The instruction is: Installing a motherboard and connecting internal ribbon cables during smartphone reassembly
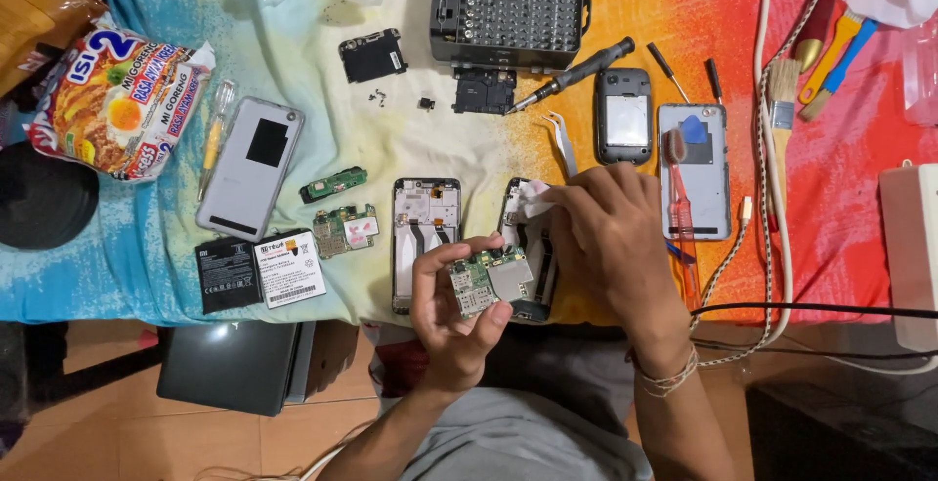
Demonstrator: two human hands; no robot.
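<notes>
The left hand [454, 310] grasps a green circuit board [489, 281] by its edges, above a stripped phone frame [532, 247] (on the colourful tabletop cloth [322, 129]). The right hand [611, 237] pinches a white tissue [532, 198], apparently wiping; next needs gentle pressure.

Small green circuit board [489, 281] with silver shielding cans, tilted, pinched up off the table. Crumpled white tissue [532, 198] at 1 o'clock from it, pressed onto an opened phone frame [532, 256] lying flat.
</notes>
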